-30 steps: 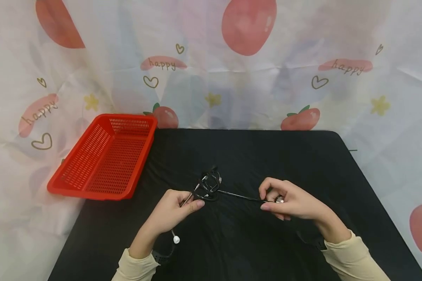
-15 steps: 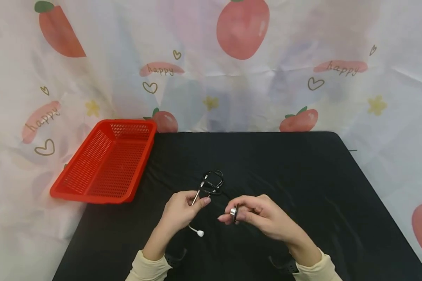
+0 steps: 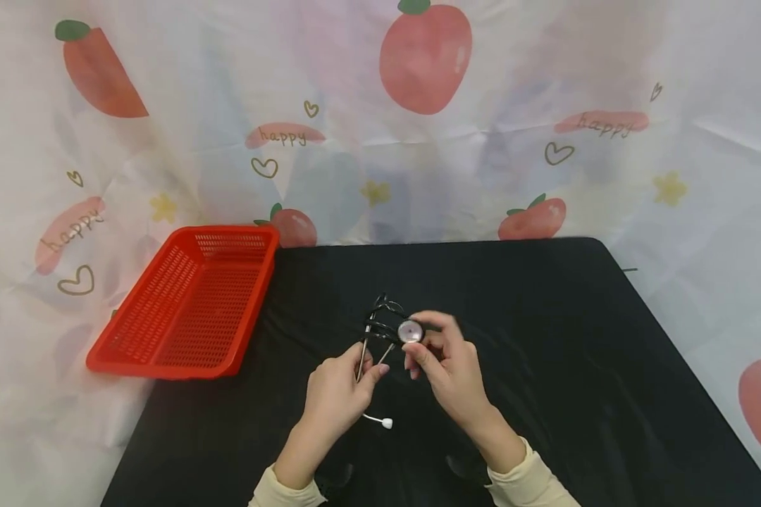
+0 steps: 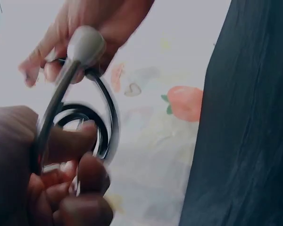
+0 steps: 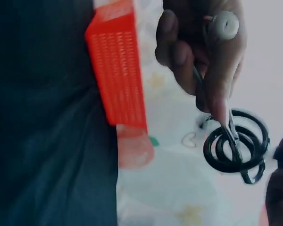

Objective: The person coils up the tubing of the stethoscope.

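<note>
A stethoscope [image 3: 377, 325] with black tubing wound into loops is held up over the table between both hands. My left hand [image 3: 335, 396] grips its metal ear tubes between thumb and fingers, and a white ear tip [image 3: 387, 423] sticks out below. Close by on the right, my right hand [image 3: 452, 373] pinches the round chest piece [image 3: 410, 332], its pale flat face showing, beside the loops. The right wrist view shows the coiled black tubing [image 5: 226, 167] beyond the left fingertips. In the blurred left wrist view, the other hand [image 4: 104, 23] is behind the ear tip.
A red plastic basket [image 3: 184, 324] with perforated sides stands at the table's back left. The table [image 3: 545, 324] has a black cover. A cloth backdrop [image 3: 456, 190] with fruit prints hangs behind its far edge.
My right hand has come in from the right to the loops, bringing the chest piece with it, and the stretched tubing has been drawn in. My left hand has shifted slightly right.
</note>
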The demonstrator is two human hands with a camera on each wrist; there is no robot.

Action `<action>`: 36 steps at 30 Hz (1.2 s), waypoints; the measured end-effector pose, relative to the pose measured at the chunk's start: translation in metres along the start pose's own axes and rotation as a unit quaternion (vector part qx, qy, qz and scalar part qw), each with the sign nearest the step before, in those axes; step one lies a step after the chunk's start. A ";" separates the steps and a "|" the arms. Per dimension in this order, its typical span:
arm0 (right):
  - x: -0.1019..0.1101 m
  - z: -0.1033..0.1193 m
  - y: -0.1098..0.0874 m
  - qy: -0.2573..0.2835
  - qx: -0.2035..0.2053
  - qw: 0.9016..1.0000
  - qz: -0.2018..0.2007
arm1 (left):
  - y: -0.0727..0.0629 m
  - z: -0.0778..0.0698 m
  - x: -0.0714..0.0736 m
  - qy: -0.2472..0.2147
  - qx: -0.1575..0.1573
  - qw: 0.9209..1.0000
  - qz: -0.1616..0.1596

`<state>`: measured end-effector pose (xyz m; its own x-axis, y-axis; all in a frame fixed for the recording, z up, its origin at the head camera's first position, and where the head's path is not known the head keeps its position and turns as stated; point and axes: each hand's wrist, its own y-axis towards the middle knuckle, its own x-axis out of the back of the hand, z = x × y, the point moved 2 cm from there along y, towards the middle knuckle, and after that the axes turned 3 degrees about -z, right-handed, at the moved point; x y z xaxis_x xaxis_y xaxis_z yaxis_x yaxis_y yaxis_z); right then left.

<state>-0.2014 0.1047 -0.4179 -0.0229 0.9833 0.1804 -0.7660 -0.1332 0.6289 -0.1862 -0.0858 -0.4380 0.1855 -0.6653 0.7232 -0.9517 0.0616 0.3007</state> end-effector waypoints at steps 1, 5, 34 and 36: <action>-0.002 -0.001 0.001 0.015 -0.008 0.999 -0.028 | 0.000 -0.002 0.000 0.006 -0.003 1.000 -0.011; -0.003 -0.003 0.006 0.018 -0.006 0.994 -0.109 | 0.000 -0.009 0.001 0.025 -0.008 0.999 -0.043; 0.010 -0.009 0.014 -0.134 -0.222 0.966 0.000 | -0.009 -0.006 -0.009 0.149 -0.128 0.977 -0.085; 0.008 -0.010 0.012 -0.135 -0.198 0.971 -0.017 | -0.011 -0.005 -0.011 0.135 -0.136 0.977 -0.098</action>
<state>-0.2170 0.1126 -0.4166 0.1348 0.9105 0.3910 -0.9512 0.0084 0.3083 -0.1769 -0.0753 -0.4465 0.4497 -0.4653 0.7624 -0.7984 0.1732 0.5767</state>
